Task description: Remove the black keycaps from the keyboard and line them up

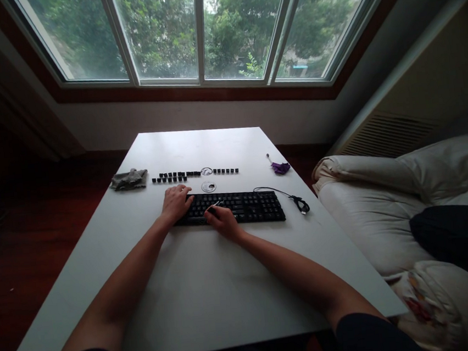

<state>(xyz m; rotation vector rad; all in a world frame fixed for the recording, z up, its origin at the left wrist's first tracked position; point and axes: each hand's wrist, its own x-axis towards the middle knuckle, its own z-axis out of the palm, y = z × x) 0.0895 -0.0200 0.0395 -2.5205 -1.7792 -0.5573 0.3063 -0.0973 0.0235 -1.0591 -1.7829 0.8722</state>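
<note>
A black keyboard (253, 206) lies on the white table in front of me. My left hand (176, 202) rests at its left end, fingers stretched out and apart, thumb over the keys. My right hand (225, 221) is closed around a thin tool (217, 204) with a shiny tip, held low over the left-middle keys. The tool's exact kind is too small to make out. Beyond the keyboard stand rows of loose black keycaps (170, 179). Two round, ring-like items lie near them, one among the keycaps and a pale disc (208, 187) just behind the keyboard.
A crumpled grey cloth (130, 179) lies at the table's left edge. On the right are a purple brush-like item (280, 167) and the keyboard's bundled cable (301, 205). A pale sofa (357, 208) stands right of the white table (213, 299); a window is ahead.
</note>
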